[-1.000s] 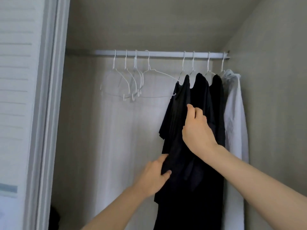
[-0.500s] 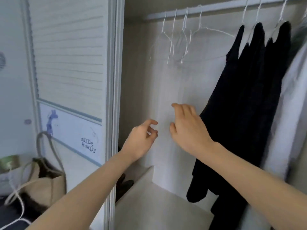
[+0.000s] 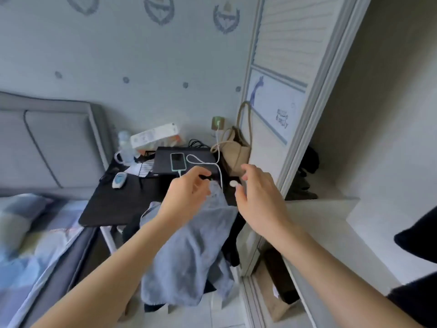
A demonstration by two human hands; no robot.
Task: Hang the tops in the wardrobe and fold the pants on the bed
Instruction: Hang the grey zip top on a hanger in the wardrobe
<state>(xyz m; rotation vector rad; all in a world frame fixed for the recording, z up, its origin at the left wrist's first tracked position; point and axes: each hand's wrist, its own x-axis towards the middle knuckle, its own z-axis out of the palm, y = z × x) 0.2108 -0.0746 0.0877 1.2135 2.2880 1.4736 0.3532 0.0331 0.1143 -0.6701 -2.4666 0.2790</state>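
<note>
A light blue denim garment [image 3: 189, 252] hangs over the near edge of a black table [image 3: 123, 202], with dark clothing [image 3: 233, 245] partly hidden beneath it. My left hand [image 3: 186, 190] hovers at the garment's top edge with loosely curled fingers, holding nothing. My right hand [image 3: 257, 192] is just to the right, fingers spread and empty. The hems of black tops [image 3: 418, 235] hanging in the wardrobe show at the right edge. The bed [image 3: 28, 233] with blue patterned bedding lies at the left.
On the table lie a phone [image 3: 177, 161] on a white charging cable, a black laptop [image 3: 201, 155], a bottle and small items. A beige bag [image 3: 234, 150] leans against the wardrobe's sliding door [image 3: 283, 67]. A white shelf [image 3: 319, 223] sits inside the wardrobe.
My view has swung left and down from the wardrobe rail to the table. Both hands let go of the hanging black top and moved to the denim garment.
</note>
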